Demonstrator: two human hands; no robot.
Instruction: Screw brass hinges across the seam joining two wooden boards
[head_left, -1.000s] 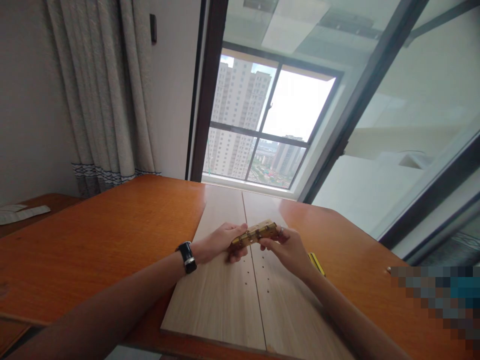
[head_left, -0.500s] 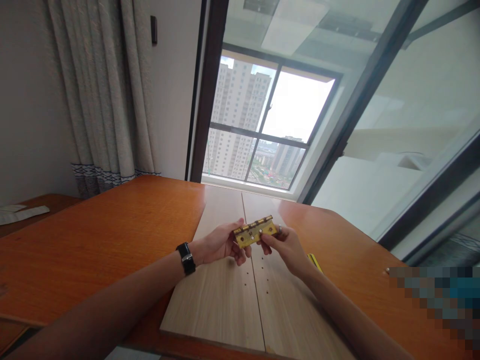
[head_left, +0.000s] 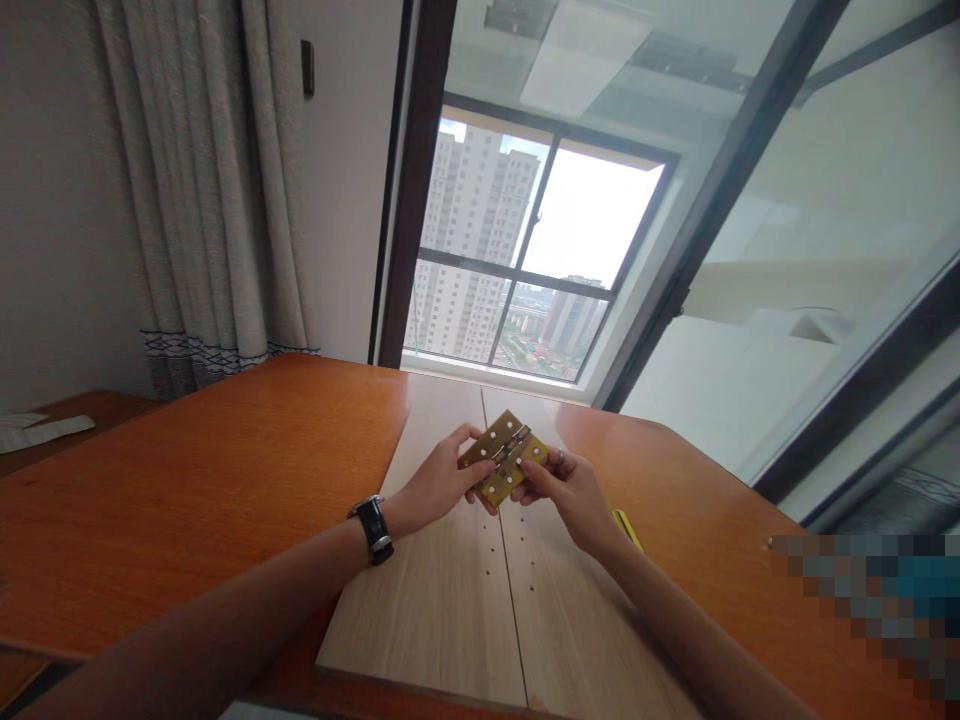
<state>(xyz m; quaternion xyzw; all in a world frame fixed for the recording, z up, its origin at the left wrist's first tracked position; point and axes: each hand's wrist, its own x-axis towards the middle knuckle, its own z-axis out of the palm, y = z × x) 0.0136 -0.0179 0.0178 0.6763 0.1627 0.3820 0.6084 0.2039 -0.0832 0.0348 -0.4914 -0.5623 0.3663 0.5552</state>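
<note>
A brass-coloured butt hinge (head_left: 504, 458) is spread open between my hands, its two leaves with screw holes showing on either side of the knuckle. My left hand (head_left: 450, 468) pinches the left leaf, thumb on top. On the right leaf, my right hand (head_left: 559, 483) grips the near corner with thumb and fingers. Beneath the hinge lie two pale wood-grain boards, a left board (head_left: 420, 590) and a right board (head_left: 592, 630), side by side with a narrow seam. Small drilled holes run along both sides of that seam.
The boards rest on an orange-brown wooden table (head_left: 225, 480). A yellow and black object (head_left: 627, 530) lies partly hidden behind my right forearm. White strips (head_left: 45, 434) are at the far left. A curtain (head_left: 202, 180) and a window (head_left: 525, 270) stand beyond the table.
The hinge has been unfolded from closed to open, and it is now turned at a slant. My left hand has shifted its thumb onto the left leaf.
</note>
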